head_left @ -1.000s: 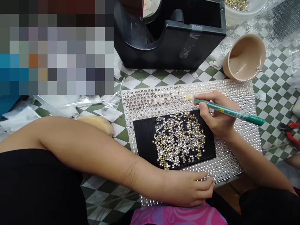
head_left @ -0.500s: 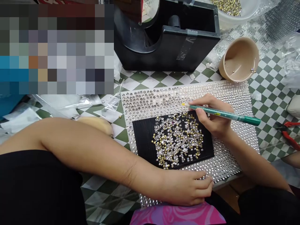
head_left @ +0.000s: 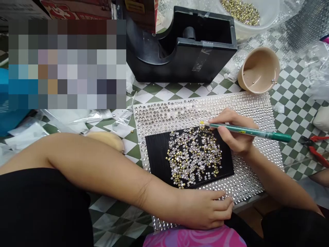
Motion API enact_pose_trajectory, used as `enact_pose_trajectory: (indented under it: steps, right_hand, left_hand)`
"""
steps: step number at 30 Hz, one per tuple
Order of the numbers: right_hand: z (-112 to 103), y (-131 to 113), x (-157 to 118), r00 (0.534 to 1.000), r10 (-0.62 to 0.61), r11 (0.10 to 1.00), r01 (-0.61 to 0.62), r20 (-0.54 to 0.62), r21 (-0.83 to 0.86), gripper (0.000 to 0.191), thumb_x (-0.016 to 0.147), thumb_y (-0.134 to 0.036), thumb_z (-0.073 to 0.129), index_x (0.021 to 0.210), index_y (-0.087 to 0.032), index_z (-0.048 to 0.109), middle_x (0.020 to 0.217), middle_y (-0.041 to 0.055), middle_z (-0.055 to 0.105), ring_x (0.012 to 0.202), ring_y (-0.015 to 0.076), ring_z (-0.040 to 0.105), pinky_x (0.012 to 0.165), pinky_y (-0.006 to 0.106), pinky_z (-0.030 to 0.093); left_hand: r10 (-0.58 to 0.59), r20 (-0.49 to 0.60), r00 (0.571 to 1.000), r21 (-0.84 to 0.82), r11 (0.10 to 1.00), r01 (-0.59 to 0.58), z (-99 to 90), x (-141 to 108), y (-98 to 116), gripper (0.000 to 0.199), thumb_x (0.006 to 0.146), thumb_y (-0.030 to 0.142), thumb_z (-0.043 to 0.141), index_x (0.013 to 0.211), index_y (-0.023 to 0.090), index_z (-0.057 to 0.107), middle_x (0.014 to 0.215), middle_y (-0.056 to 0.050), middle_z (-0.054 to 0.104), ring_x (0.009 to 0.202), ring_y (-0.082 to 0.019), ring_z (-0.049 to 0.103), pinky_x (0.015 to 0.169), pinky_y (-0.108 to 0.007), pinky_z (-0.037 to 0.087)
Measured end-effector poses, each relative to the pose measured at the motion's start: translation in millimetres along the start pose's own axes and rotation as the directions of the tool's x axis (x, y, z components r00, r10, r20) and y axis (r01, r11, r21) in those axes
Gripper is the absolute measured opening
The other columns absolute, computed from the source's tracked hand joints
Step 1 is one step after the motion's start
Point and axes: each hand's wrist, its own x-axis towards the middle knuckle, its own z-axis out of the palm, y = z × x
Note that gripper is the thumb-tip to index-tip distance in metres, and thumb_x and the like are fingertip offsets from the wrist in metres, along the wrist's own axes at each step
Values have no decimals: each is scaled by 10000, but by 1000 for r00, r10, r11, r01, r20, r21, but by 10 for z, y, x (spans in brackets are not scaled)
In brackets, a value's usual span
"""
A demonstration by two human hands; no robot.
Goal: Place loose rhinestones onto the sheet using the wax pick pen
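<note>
My right hand (head_left: pixel 236 132) is closed around a slim green pencil (head_left: pixel 257 132). Its pale, yellow-ended tip points left, by the upper edge of a black board (head_left: pixel 158 151). Scattered over that board are many small clear and gold-backed rhinestones (head_left: pixel 192 154). Beneath it lies a sheet (head_left: pixel 246 185) covered with rows of rhinestones, sparser and unevenly set along the upper left. My left hand (head_left: pixel 205 209) rests across the sheet's near edge below the board, its fingers loosely bent and slightly apart. No object shows in it, though its palm is hidden.
Behind the sheet stands a black tape dispenser (head_left: pixel 185 63). A beige cup (head_left: pixel 259 70) tilts at the sheet's far right corner, near a white bowl (head_left: pixel 269 17) of gold stones. Red-handled pliers (head_left: pixel 318 149) lie at right. Plastic bags (head_left: pixel 64 118) clutter the checkered tabletop's left.
The pencil tip has come slightly nearer, from over the sheet to the board's upper edge. The view has shifted a little. My left hand stays in place.
</note>
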Motion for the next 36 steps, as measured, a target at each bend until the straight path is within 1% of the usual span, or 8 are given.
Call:
enact_pose_trajectory:
  steps: [3,6,12,16,21,25,32,36]
  right_hand:
    - [-4,0,-11,997,69,998,-68,-22,7,163,840,-137,591,907,-207,723,723,15,705,625,129,606,613,326,464]
    - [-2,10,-16,999,49,999,-49,-19,-5,137,829,-133,589,841,-200,707,691,6,686,601,120,581,596,316,448]
    - [-11,13,-41,998,46,999,-45,-32,26,134,818,-137,589,804,-221,692,659,-7,661,576,119,545,565,314,419]
    - [-6,11,-46,996,47,999,-46,-81,12,140,812,-135,590,811,-231,692,652,-9,656,558,118,542,543,312,418]
    - [11,13,-26,999,14,1000,-15,-44,-15,164,821,-146,583,877,-243,703,688,-3,692,600,137,599,581,327,471]
    - [9,10,-18,1000,8,1000,-9,-18,-23,167,810,-134,593,878,-240,703,705,0,705,605,132,603,588,325,480]
    - [-8,19,-28,999,16,999,-17,-40,-32,131,804,-133,593,794,-224,686,647,-7,664,558,116,563,533,301,437]
    - [-10,27,-35,998,45,999,-46,-51,-15,132,805,-154,586,789,-234,689,650,-7,668,560,124,570,530,308,439]
  left_hand:
    - [-4,-1,1000,-2,1000,4,-4,0,-9,386,995,239,404,1117,301,764,1312,20,695,1249,-145,628,1106,-267,502]
    - [-7,3,1000,-5,1000,7,-13,2,-12,391,998,236,398,1114,298,766,1311,21,696,1248,-145,629,1104,-268,504]
    - [-7,10,1000,-2,1000,7,-36,5,-10,391,999,229,401,1125,296,765,1311,30,697,1247,-144,630,1102,-262,506]
    - [-8,3,1000,1,1000,8,-34,2,-10,374,1001,253,414,1143,277,760,1320,7,693,1244,-149,632,1104,-264,507]
    - [-11,-9,1000,-5,1000,11,-32,1,-10,347,1000,279,443,1136,268,762,1328,-21,688,1244,-157,635,1090,-267,512]
    - [-6,5,1000,-12,1000,6,-50,0,-17,348,999,264,441,1123,285,766,1329,-9,688,1247,-153,634,1096,-264,508]
    - [6,12,1000,-4,1000,-6,-64,1,-31,371,996,239,421,1128,285,764,1314,17,698,1251,-155,631,1095,-263,504]
    - [6,9,1000,-1,1000,-6,-69,7,-34,380,989,234,412,1111,298,766,1306,30,702,1245,-142,633,1095,-255,504]
